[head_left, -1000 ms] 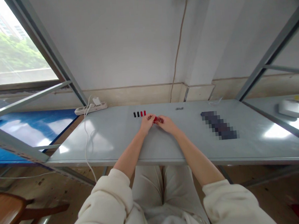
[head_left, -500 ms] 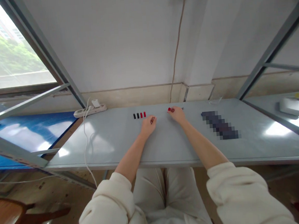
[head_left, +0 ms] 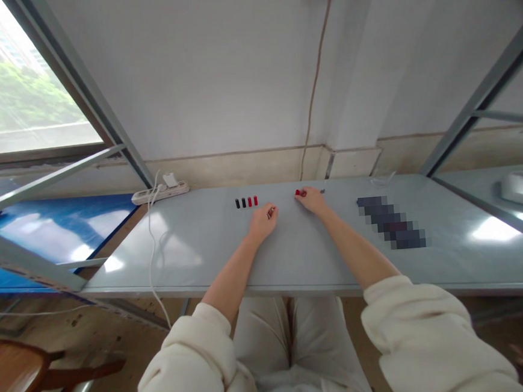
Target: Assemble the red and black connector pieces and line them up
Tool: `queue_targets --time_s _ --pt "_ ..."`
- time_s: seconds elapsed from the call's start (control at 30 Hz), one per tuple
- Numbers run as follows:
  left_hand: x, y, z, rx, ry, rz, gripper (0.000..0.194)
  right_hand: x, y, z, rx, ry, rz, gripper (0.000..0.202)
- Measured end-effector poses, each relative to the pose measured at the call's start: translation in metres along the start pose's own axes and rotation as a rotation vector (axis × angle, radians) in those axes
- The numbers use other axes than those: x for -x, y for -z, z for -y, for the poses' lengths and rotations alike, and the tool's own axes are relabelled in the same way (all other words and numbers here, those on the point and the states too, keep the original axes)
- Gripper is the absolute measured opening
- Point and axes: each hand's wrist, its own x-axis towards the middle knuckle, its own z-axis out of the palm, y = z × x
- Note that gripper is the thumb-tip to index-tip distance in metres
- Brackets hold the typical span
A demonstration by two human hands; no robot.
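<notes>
Over the middle of the table my left hand (head_left: 264, 221) is closed, its fingertips pinched; what they hold, if anything, is too small to name. Just beyond it stand several small upright cylinders in a short row: two black cylinders (head_left: 241, 203) on the left and two red cylinders (head_left: 253, 201) on the right. Further right, my right hand (head_left: 312, 200) is closed with its thumb and fingers on a small red cylinder (head_left: 297, 192). A tiny dark object (head_left: 322, 190) lies just past the back of that hand, partly hidden.
A white power strip (head_left: 161, 192) rests at the back left of the grey table (head_left: 202, 243), its cable (head_left: 151, 253) crossing the left side to the front edge. A pixelated dark object (head_left: 391, 222) lies at right. Metal posts flank the table, with a wall behind.
The camera view has shifted slightly, so everything sits a little further right. Both hands keep almost the same pose and place on the table.
</notes>
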Motion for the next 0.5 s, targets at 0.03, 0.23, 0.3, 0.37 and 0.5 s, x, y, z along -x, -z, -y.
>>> queue_targets --time_s 0.03,0.23,0.3,0.37,0.5 --pt "0.0 0.0 0.0 -0.002 0.001 0.001 0.019 -0.001 0.0 -0.001 0.006 0.006 0.019 0.009" --pt "0.0 -0.002 0.001 -0.051 -0.024 0.013 0.02 -0.002 0.006 0.001 0.019 -0.019 0.121 0.002" --pt "0.001 -0.001 0.0 -0.078 -0.02 0.03 0.021 -0.002 0.007 0.002 0.042 -0.036 0.146 0.002" --pt "0.001 0.001 -0.001 -0.115 -0.006 0.048 0.022 -0.001 0.007 0.004 0.077 -0.045 0.163 0.006" --pt "0.002 0.005 -0.004 -0.197 0.061 0.043 0.029 0.003 0.013 0.006 0.096 -0.086 0.177 0.027"
